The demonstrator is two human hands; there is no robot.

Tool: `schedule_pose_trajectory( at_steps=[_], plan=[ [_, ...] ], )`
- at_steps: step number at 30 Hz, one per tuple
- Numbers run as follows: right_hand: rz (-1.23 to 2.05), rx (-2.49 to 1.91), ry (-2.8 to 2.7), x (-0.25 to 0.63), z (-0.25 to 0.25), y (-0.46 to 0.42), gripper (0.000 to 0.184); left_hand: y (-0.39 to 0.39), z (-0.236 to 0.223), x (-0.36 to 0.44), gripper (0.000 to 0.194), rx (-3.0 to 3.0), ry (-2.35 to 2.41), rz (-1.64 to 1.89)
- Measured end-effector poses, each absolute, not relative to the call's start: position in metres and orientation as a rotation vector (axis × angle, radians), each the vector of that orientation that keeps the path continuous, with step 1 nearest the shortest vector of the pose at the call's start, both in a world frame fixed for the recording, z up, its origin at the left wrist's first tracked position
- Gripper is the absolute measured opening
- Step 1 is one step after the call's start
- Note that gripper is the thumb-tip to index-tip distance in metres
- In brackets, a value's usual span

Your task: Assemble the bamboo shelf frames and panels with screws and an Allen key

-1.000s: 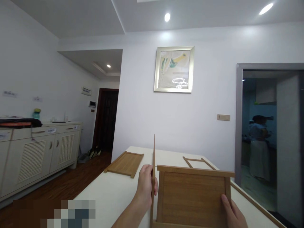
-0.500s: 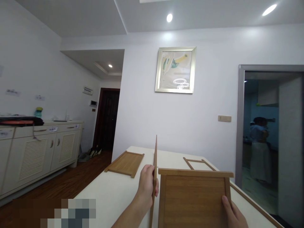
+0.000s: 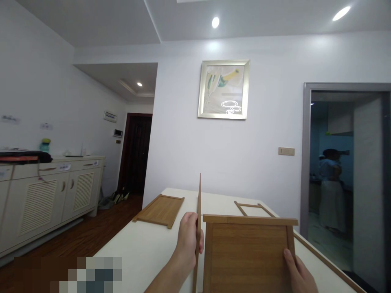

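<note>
My left hand (image 3: pixel 187 240) is closed around a thin wooden board (image 3: pixel 199 203), held upright and seen edge-on. To its right, my right hand (image 3: pixel 297 270) grips the right side of a framed wooden panel (image 3: pixel 249 256), its thumb resting on the front face. This panel stands facing me, with a rail along its top that juts out past the sides. The board and the panel's left edge are close together; whether they touch lower down I cannot tell. The lower ends of both pieces fall outside the view.
On the white table (image 3: pixel 134 248), another wooden panel (image 3: pixel 160 209) lies flat at the left. A wooden frame (image 3: pixel 255 209) lies at the back right, and a long wooden strip (image 3: pixel 324 258) runs along the right edge. Beyond the doorway stands a person (image 3: pixel 331 187).
The view has turned slightly, so the surroundings sit a little further left. The right panel's top right corner has moved slightly left and up; both hands keep their hold.
</note>
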State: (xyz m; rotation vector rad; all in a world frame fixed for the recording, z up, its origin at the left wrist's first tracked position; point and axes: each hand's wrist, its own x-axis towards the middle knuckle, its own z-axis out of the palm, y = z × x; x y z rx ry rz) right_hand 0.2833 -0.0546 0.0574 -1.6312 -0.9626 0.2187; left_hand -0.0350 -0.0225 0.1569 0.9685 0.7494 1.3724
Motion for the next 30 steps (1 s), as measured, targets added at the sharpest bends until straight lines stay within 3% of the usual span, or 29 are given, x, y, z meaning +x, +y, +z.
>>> schedule_pose_trajectory(
  at_steps=[30],
  plan=[
    [0.175,-1.603,-0.964,0.2886,0.0520,-0.0523,0.066,-0.0216,0.1553,-0.0349,0.021,0.992,0.766,1.353]
  ],
)
